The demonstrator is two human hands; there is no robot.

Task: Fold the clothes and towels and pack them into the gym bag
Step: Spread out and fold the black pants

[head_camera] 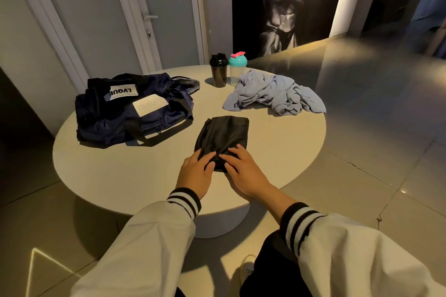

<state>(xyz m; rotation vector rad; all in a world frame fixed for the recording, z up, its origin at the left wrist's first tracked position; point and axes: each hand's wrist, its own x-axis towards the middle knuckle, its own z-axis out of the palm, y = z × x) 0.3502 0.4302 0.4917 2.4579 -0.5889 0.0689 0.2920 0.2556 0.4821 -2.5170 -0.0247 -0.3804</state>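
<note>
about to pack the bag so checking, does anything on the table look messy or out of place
Only the light blue cloth: it lies crumpled and unfolded at the far right of the table, beside the upright black shaker and teal-lidded shaker. Nothing is spilled. The black garment lies folded under the left hand and right hand.

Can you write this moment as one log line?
black garment: folded small; left hand: pressing it; right hand: pressing it; blue cloth: crumpled; gym bag: lying nearby

Table [120, 176]: smooth, matt top. Bag [120, 113]: shiny navy fabric, paper-like label. Black garment [223, 134]: slight sheen. Blue towel [275, 94]: soft, matt cloth. Shakers [218, 71]: plastic. Floor [374, 103]: glossy tile.
</note>
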